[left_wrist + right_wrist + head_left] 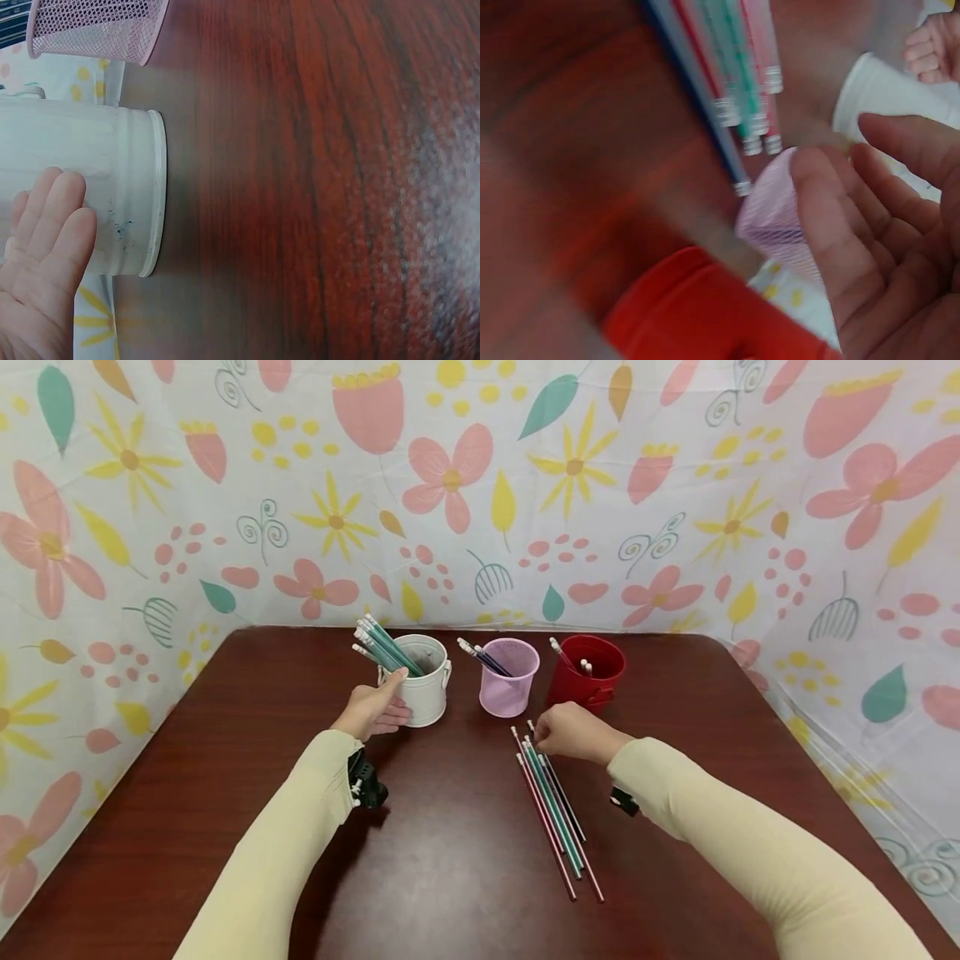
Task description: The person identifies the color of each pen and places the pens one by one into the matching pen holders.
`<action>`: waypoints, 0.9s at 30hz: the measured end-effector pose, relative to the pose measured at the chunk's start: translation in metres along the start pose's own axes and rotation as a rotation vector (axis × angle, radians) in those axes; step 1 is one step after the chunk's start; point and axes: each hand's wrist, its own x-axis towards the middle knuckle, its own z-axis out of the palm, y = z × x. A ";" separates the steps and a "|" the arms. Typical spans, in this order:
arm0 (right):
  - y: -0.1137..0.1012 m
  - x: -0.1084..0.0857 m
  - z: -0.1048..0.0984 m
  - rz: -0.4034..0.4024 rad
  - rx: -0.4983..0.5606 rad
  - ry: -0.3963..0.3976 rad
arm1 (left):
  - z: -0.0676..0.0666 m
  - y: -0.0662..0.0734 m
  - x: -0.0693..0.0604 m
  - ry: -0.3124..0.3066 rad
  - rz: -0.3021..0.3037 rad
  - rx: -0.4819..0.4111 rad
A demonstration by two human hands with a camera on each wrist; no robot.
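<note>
My left hand [375,706] rests against the left side of a white metal bucket [429,703], its thumb near the rim. Fairly straight fingers [69,199] lie along the bucket wall in the left wrist view. Several teal pencils [390,652] lean in that bucket, eraser ends up. Over the eraser ends of a loose bunch of pencils [555,802] hovers my right hand [576,732]. Red, teal and dark pencils make up the bunch on the table. In the right wrist view, the right hand [892,247] has loosely bent fingers and nothing between them.
A pink mesh cup [506,696] with dark pencils [491,660] stands in the middle of the row. To its right is a red bucket [603,672] holding a few pencils, just beyond my right hand. A flowered cloth [450,560] hangs behind the dark wooden table [420,860].
</note>
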 end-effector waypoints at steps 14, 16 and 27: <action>0.016 -0.019 0.031 0.180 0.116 -0.167 | -0.005 0.000 0.000 -0.018 0.004 -0.006; 0.016 -0.021 0.033 0.190 0.113 -0.154 | -0.005 0.000 0.000 -0.020 0.003 -0.008; 0.013 -0.024 0.041 0.313 0.124 -0.135 | -0.001 -0.001 -0.002 -0.022 0.000 -0.006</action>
